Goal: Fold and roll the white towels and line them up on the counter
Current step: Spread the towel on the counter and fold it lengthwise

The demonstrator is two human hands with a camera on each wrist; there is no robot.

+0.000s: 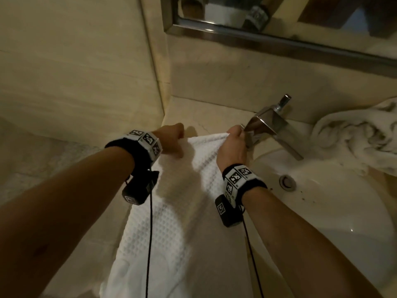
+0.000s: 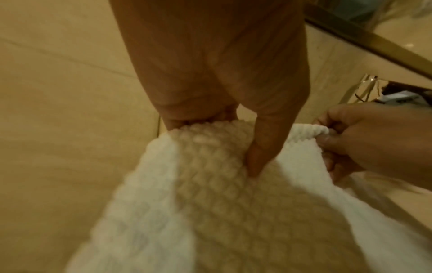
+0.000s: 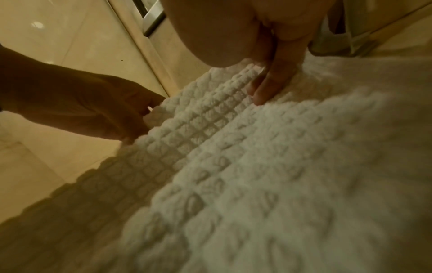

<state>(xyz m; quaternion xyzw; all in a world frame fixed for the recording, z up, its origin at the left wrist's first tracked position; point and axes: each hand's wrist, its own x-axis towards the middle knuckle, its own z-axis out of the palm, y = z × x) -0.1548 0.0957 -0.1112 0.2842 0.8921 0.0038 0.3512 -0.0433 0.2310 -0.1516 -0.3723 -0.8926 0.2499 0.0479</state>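
A white waffle-weave towel (image 1: 171,211) lies lengthwise on the beige counter (image 1: 193,112), its near end hanging over the front edge. My left hand (image 1: 171,138) pinches the towel's far left corner, thumb on top of the cloth (image 2: 233,140). The right hand (image 1: 233,145) grips the far right corner just in front of the faucet; the same hand (image 2: 364,140) shows in the left wrist view, fingers curled round the hem. In the right wrist view the fingers (image 3: 268,88) press into the towel (image 3: 280,166).
A chrome faucet (image 1: 272,125) stands right beside my right hand. The sink basin (image 1: 335,211) with its drain (image 1: 286,182) lies to the right. A crumpled white towel (image 1: 361,134) sits at the far right. A tiled wall (image 1: 75,72) borders the left; a mirror (image 1: 279,16) hangs above.
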